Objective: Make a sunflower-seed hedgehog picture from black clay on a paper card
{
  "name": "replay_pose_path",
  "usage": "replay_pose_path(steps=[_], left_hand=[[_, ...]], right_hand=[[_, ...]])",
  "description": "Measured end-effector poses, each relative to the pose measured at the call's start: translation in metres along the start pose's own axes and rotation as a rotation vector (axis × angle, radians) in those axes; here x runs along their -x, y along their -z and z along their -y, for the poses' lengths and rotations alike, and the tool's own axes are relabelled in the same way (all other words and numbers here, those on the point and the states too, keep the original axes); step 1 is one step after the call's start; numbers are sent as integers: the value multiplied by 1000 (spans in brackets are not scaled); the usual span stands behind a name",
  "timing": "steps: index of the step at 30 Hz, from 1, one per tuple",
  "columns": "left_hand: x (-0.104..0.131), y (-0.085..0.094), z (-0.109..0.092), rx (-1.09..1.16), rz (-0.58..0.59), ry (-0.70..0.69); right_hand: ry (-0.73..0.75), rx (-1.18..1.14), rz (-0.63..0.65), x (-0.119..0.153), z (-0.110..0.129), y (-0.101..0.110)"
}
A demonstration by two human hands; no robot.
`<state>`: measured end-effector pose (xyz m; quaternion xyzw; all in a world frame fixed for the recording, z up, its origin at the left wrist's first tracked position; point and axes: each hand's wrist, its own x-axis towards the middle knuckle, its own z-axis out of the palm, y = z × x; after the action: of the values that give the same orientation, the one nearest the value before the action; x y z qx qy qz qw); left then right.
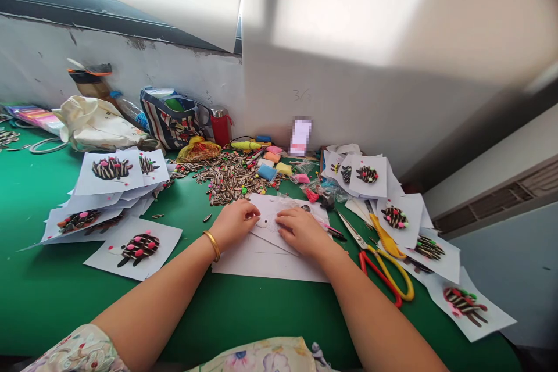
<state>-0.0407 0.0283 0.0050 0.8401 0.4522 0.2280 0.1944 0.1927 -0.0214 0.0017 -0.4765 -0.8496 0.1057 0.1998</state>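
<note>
Both hands are over a small white card (270,238) lying on a larger white sheet (261,264). A faint outline with a small black dot (265,221) shows on the card between them. My left hand (238,224), with a gold bangle at the wrist, is at the card's left side, thumb and fingertips drawn together. Whatever may be in that pinch is too small to make out. My right hand (305,232) rests on the card's right part, palm down, fingers slightly bent and apart. Just behind the hands lies a heap of striped sunflower seeds (231,177).
Cards with seed hedgehogs are piled at left (111,174) and right (396,218). Scissors (379,256) with red and yellow handles lie right of my right hand. Clay blocks (267,172), a red flask (220,127) and a striped bag (172,119) stand along the wall.
</note>
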Motion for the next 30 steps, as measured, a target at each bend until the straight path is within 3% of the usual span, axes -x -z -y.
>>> replay_pose_path(steps=[13, 20, 30], left_hand=[[1, 0, -3, -30, 93, 106], [3, 1, -2, -94, 112, -9], [2, 0, -1, -157, 124, -49]], right_hand=[[-30, 0, 39, 1, 0, 1], [-26, -7, 34, 0, 0, 0], [-26, -14, 33, 0, 0, 1]])
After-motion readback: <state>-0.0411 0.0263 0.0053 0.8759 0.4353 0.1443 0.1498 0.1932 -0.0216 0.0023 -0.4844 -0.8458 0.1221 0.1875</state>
